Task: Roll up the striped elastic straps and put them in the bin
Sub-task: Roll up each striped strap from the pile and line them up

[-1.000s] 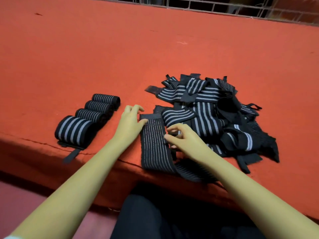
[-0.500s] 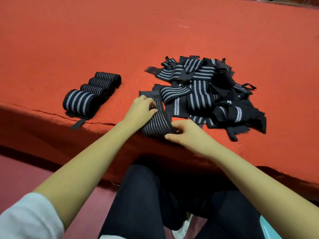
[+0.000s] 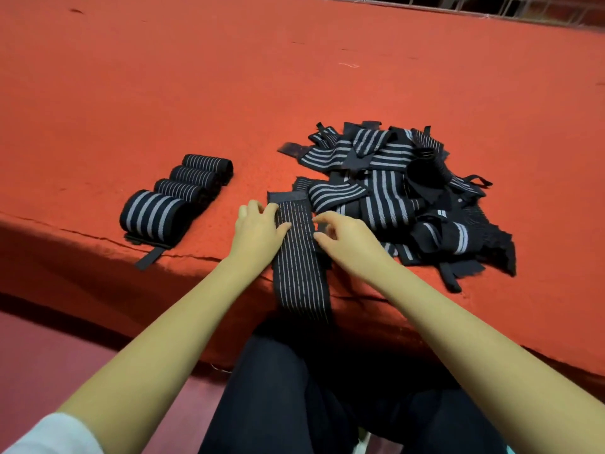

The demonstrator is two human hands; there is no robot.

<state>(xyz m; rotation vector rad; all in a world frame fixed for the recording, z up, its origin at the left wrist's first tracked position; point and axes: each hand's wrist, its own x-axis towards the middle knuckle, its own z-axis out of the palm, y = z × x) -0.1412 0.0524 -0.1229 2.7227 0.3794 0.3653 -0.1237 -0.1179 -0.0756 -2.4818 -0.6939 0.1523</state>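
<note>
Thin-striped strap lies flat, just left of the loose pile of unrolled straps. Its far end with the dark tab touches the pile's left edge. The near end hangs over the front edge of the red worktop.

Left hand, on the strap's side away from the pile: thumb lies across the strap, fingers relaxed just beside its edge, holding nothing. Right hand, on the pile side: thumb and forefinger curl narrow at the strap's edge; cannot tell whether they pinch it.

Four rolled straps sit in a row well left of the pile. Bin not in view.

Handling, judged: light, soft, limp, stretchy webbing, not fragile and not slippery on the felt-like top. It likely springs open if let go. Best hold is the tab end by the pile, both thumbs on top across the width, keeping tension so the edges stay aligned.
</note>
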